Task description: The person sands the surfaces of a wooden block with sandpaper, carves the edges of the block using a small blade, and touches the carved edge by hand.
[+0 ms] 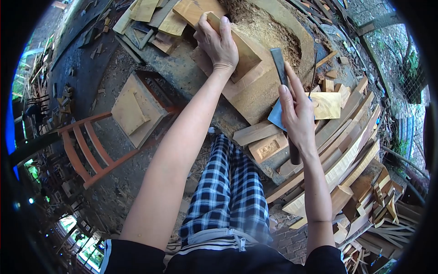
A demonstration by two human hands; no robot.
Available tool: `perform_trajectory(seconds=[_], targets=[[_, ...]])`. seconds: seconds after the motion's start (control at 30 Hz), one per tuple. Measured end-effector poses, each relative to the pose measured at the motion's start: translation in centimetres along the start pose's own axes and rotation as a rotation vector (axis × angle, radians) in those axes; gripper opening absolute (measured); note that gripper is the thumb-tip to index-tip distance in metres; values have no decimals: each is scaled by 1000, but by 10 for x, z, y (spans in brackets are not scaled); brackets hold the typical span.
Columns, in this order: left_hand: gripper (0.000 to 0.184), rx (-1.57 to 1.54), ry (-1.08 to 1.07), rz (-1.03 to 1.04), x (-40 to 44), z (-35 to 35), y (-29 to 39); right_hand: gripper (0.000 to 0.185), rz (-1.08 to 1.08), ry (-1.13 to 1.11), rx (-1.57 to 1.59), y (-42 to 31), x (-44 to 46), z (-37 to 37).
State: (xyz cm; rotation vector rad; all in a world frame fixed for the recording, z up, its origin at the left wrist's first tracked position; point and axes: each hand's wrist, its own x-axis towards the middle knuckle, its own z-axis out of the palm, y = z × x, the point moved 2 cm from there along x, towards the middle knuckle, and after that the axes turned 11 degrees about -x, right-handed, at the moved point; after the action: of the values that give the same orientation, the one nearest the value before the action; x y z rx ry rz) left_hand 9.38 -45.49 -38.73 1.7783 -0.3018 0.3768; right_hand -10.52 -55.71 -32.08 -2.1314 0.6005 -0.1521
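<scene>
Left hand (216, 45), one: arm stretched forward, fingers clasping one wooden block (247, 54) over the sawdust-strewn worktop (252, 102). Right hand (297, 109), one: arm extended, closed around one chisel (278, 64), index finger straight, blade forward, right of the block. Chair (101, 145), one: left of the worktop.

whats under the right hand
Parts of a blue flat thing and a pale wood block show beneath the right hand, which grips a chisel. The hand hides the chisel's middle and whatever lies directly under the palm.
</scene>
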Motion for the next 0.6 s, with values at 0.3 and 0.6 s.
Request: perform_trajectory(seconds=[0.3, 0.6], targets=[[49, -12, -42, 37, -54, -50, 20, 64, 23, 211, 187, -18, 46, 36], [84, 111, -158, 71, -164, -25, 65, 57, -170, -190, 21, -27, 83, 27]])
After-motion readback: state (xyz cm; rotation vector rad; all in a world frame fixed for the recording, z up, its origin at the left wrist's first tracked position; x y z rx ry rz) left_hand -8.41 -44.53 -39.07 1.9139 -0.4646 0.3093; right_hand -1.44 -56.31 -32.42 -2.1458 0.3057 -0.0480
